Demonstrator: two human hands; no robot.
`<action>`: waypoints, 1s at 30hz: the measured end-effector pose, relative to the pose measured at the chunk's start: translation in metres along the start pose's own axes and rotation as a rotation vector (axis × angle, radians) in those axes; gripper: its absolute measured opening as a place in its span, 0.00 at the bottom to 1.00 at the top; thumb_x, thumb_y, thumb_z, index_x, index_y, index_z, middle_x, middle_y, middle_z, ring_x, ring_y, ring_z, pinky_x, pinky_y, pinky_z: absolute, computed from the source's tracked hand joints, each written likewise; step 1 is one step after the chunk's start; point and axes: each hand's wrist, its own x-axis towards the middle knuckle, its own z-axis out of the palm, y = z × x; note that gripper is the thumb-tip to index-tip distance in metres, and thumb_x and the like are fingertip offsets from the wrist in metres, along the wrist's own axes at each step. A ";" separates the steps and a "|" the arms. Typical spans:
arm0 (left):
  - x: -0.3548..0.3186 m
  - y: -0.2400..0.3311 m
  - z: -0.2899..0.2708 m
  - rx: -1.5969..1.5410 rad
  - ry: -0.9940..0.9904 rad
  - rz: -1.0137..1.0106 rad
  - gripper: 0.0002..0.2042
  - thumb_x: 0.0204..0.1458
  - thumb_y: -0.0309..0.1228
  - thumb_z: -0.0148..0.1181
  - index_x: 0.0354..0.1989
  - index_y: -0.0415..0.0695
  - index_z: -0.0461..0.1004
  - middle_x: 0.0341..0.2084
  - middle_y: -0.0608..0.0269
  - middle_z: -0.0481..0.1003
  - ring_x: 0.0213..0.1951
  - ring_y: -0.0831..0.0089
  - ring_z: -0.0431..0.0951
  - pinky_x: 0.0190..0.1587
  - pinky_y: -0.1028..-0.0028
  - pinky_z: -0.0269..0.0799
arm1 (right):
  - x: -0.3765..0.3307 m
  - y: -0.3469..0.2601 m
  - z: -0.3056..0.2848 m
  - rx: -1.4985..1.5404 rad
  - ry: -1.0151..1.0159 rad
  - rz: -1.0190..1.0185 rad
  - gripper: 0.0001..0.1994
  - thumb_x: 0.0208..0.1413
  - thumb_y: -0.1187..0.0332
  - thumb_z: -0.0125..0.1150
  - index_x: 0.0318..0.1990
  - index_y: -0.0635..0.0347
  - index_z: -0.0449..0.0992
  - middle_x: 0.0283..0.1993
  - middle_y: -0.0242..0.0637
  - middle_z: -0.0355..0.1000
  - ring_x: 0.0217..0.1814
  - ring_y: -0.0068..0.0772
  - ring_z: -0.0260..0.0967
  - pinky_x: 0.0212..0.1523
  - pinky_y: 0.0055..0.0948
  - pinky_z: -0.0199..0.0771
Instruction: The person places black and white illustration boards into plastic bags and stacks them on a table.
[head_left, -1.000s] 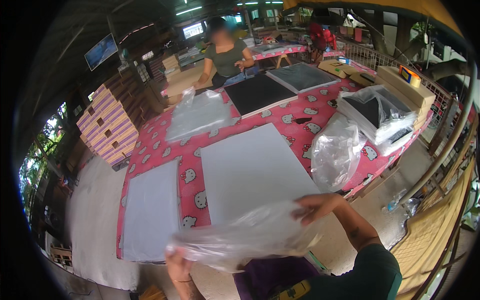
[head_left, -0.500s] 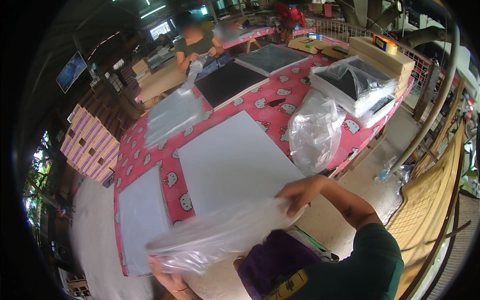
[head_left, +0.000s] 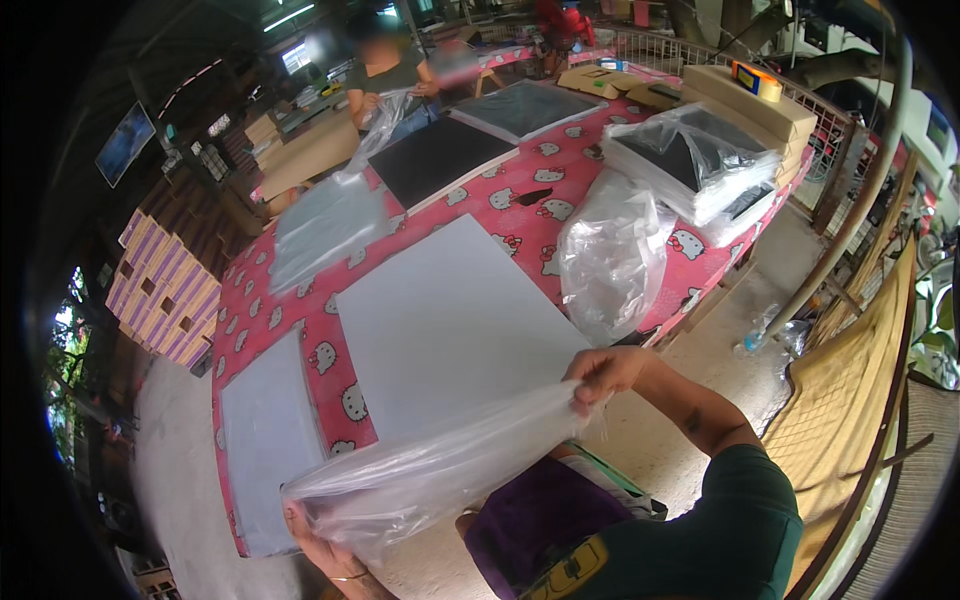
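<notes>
Between my two hands a clear plastic bag (head_left: 440,475) is stretched along the near edge of a large white board (head_left: 450,330). My left hand (head_left: 308,528) grips the bag's left corner, with some fingers hidden behind the film. At the other end my right hand (head_left: 603,376) is closed on the bag's right corner, close to the board's near right corner. The bag overlaps the board's near edge; I cannot tell whether the board's edge is inside it. A flat stack of clear bags (head_left: 265,445) lies on the table left of the board.
The table has a pink patterned cover (head_left: 520,205). Right of the board lies a crumpled plastic bag (head_left: 615,260), beside wrapped dark panels (head_left: 690,160) and brown boxes (head_left: 750,110). A black panel (head_left: 440,160) lies farther back. Across the table, a person (head_left: 385,85) handles clear plastic.
The bag between my hands has been drawn tauter and its upper edge straightened. My right hand has closed more tightly on its corner. The whole view has shifted slightly.
</notes>
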 end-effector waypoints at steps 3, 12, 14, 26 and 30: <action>0.004 -0.008 -0.014 -0.185 -0.040 -0.404 0.20 0.59 0.39 0.50 0.52 0.35 0.65 0.45 0.52 0.72 0.42 0.63 0.75 0.46 0.63 0.74 | -0.005 0.014 -0.007 0.337 -0.012 -0.153 0.16 0.60 0.59 0.54 0.23 0.57 0.67 0.23 0.28 0.62 0.23 0.22 0.60 0.25 0.26 0.63; -0.030 -0.031 -0.059 -0.107 -0.137 -0.322 0.22 0.54 0.29 0.53 0.58 0.40 0.62 0.45 0.57 0.71 0.43 0.72 0.72 0.40 0.73 0.70 | -0.041 -0.015 0.004 -0.167 0.382 0.164 0.17 0.50 0.73 0.55 0.50 0.63 0.68 0.38 0.36 0.71 0.37 0.26 0.70 0.38 0.25 0.70; -0.050 -0.052 -0.059 0.177 -0.194 -0.313 0.21 0.52 0.27 0.52 0.56 0.39 0.64 0.42 0.57 0.72 0.37 0.72 0.72 0.37 0.74 0.70 | -0.042 -0.004 0.020 -0.649 0.535 0.127 0.18 0.49 0.77 0.54 0.51 0.63 0.67 0.41 0.37 0.72 0.36 0.27 0.71 0.37 0.25 0.71; -0.108 -0.109 -0.009 0.541 -0.026 -0.212 0.31 0.46 0.15 0.44 0.65 0.41 0.57 0.19 0.70 0.70 0.18 0.81 0.66 0.19 0.83 0.61 | -0.063 0.048 0.056 -0.775 1.129 0.372 0.32 0.43 0.82 0.44 0.61 0.56 0.66 0.34 0.42 0.75 0.23 0.28 0.70 0.29 0.30 0.74; -0.107 -0.102 -0.007 0.648 -0.020 -0.191 0.29 0.45 0.13 0.43 0.61 0.40 0.63 0.19 0.68 0.72 0.19 0.80 0.70 0.20 0.83 0.66 | -0.064 0.053 0.063 -0.878 1.159 0.239 0.33 0.42 0.84 0.43 0.61 0.55 0.66 0.31 0.40 0.75 0.23 0.27 0.70 0.28 0.27 0.74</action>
